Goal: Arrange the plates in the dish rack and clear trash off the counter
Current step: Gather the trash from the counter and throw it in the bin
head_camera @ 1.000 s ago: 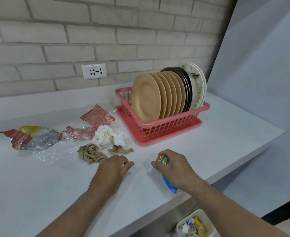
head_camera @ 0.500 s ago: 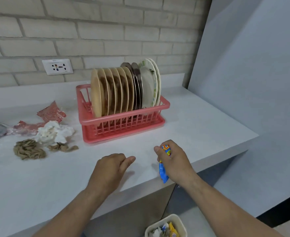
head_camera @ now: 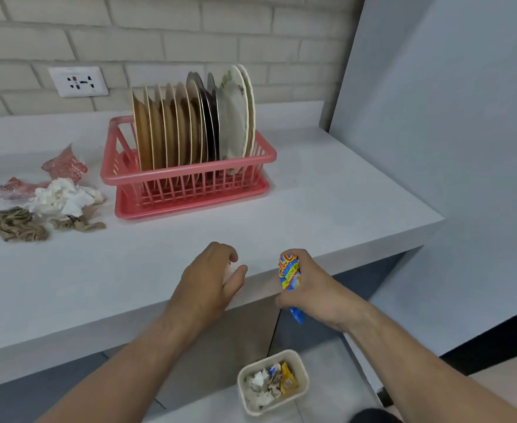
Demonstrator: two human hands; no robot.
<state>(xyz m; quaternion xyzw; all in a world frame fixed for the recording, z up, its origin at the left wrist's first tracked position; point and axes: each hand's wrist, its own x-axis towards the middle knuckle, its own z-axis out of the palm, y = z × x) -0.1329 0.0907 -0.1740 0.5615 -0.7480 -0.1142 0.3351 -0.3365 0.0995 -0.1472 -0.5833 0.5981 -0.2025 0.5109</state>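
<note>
The right hand (head_camera: 315, 288) was closed around a crumpled blue-and-yellow plastic snack wrapper (head_camera: 290, 282), held just past the front edge of the pale grey counter (head_camera: 312, 209). The small beige rectangular waste bin (head_camera: 302, 374) stood on the floor below that edge, almost directly under the wrapper and already holding scraps. The left hand (head_camera: 211, 285) rested on the counter edge, loosely curled and apparently gripping nothing, though its palm was hidden.

Recommended procedure: carry the wrapper over the bin's opening, lower it toward the rim, then release; a light wrapper was likely to drift if dropped from height.

The plates (head_camera: 190, 126) stood upright in the pink plastic dish rack (head_camera: 190, 175) at the counter's rear. Crumpled white tissue (head_camera: 62, 198), brown paper wads (head_camera: 16, 224) and red wrappers (head_camera: 65, 164) remained on the counter.
</note>
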